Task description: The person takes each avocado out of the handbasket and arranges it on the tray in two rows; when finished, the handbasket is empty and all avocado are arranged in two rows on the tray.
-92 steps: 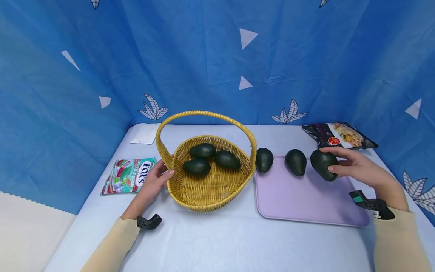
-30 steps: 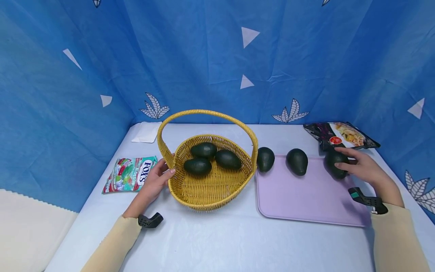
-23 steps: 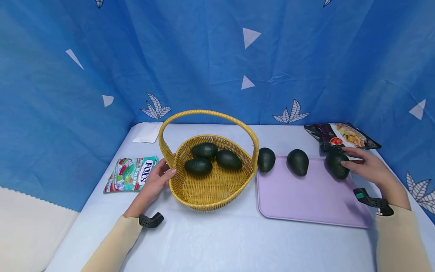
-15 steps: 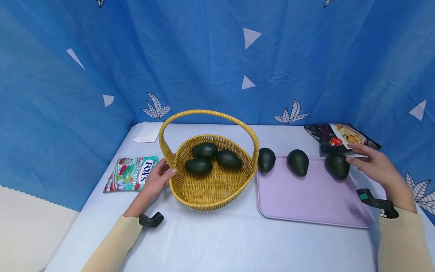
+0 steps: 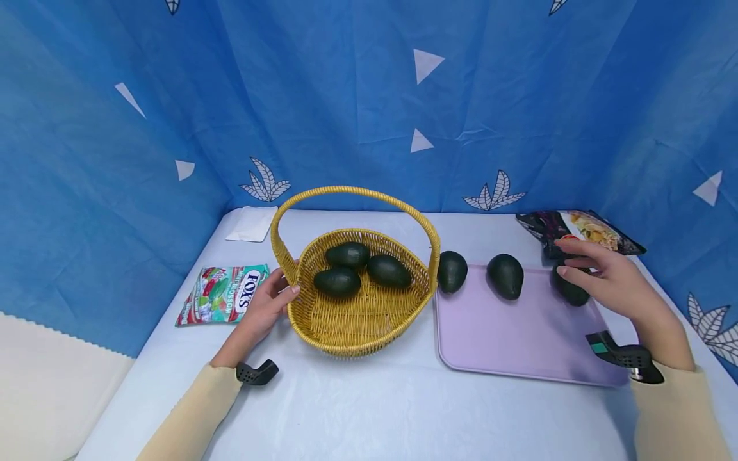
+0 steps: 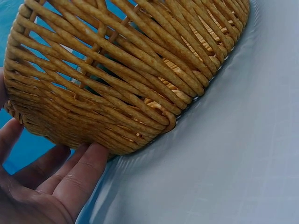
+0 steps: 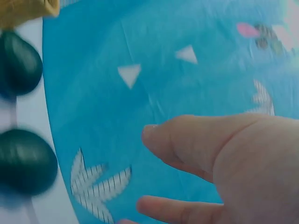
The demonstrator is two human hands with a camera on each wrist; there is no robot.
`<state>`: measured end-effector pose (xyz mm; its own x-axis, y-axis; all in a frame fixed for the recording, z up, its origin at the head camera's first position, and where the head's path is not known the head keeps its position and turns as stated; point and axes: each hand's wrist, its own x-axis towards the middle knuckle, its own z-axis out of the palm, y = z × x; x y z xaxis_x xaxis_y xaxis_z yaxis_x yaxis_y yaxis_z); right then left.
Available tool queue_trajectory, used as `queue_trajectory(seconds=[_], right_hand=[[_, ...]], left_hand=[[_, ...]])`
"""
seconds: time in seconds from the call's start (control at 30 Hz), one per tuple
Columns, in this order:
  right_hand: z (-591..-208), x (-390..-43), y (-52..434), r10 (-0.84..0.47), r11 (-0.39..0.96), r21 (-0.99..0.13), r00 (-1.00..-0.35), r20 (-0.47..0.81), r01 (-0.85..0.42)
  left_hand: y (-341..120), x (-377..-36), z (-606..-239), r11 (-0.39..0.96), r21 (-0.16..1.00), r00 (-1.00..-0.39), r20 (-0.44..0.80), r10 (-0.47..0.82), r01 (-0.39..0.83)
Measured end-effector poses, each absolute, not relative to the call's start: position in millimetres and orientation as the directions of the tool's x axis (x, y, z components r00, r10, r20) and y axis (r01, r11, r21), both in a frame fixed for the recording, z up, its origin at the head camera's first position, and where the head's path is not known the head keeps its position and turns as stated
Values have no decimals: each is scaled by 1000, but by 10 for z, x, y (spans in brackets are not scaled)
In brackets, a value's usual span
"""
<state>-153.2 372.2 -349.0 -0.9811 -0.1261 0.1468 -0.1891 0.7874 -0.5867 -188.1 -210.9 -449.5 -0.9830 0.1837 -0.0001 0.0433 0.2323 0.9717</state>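
Dark green, pear-shaped, dull-skinned: the avocado (image 5: 572, 289) at the far right corner of the lilac tray (image 5: 519, 333), lying on its side. Half hidden in the head view behind the right hand (image 5: 605, 282), whose fingers hang loosely spread over it. Cannot tell whether fingertips touch the skin. Nothing gripped.

Two more avocados along the tray's far edge: the middle avocado (image 5: 506, 276) well apart from the hand, the left avocado (image 5: 451, 271) at the tray's left corner, just beside the basket (image 5: 357, 330). Inside the basket, three avocados (image 5: 360, 269) bunched together towards the far side, under the arched handle (image 5: 352, 192).

Left hand (image 5: 262, 310) laid against the basket's left wall, fingers relaxed and straight, thumb up by the rim.

From the left wrist: close weave of the basket (image 6: 117, 79), golden strands crossing, and fingertips (image 6: 84, 168) pressed under its lower edge where it meets the pale table (image 6: 224, 154). None of the fruit seen there.

From the right wrist: blurred; thumb and a finger (image 7: 187, 140) spread wide with only blue cloth between them, two dark avocados (image 7: 23, 161) at the left edge.

In the head view alone: candy bag (image 5: 221, 294) left of the basket, snack packet (image 5: 579, 227) beyond the tray.
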Motion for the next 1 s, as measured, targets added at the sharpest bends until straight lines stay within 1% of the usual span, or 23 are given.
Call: queue_trajectory(seconds=[0.1,0.23,0.4,0.53,0.63,0.77,0.9,1.0], right_hand=[[-3472,-1501,3530,-207,751,-596,-958,197,-285],[-3427,-1451,3267,-280,745,-569,-937,207,-348],[-3358,-1388,2926,-359,750,-530,-917,177,-396],[-3326,-1362,2659,-431,722,-535,-890,147,-438],[-3344,-1377,2448,-496,684,-546,-857,139,-485],[-3386,-1416,2175,-578,628,-529,-797,175,-571],[-3368,-1389,1981,-601,613,-487,-767,225,-623],[-3330,-1352,1865,-613,590,-499,-755,234,-634]], left_hand=[[-2110,-1880,-4496,244,969,-983,-4,181,41],[-2113,-1878,-4496,249,968,-984,-5,178,40],[-2115,-1878,-4492,243,969,-983,-3,181,42],[-2113,-1877,-4488,248,968,-983,-3,181,43],[-2114,-1883,-4491,245,969,-983,-8,183,38],[-2117,-1890,-4499,232,972,-984,-20,175,22],[-2118,-1888,-4498,241,971,-985,-29,170,13],[-2127,-1889,-4487,243,970,-985,-28,168,13]])
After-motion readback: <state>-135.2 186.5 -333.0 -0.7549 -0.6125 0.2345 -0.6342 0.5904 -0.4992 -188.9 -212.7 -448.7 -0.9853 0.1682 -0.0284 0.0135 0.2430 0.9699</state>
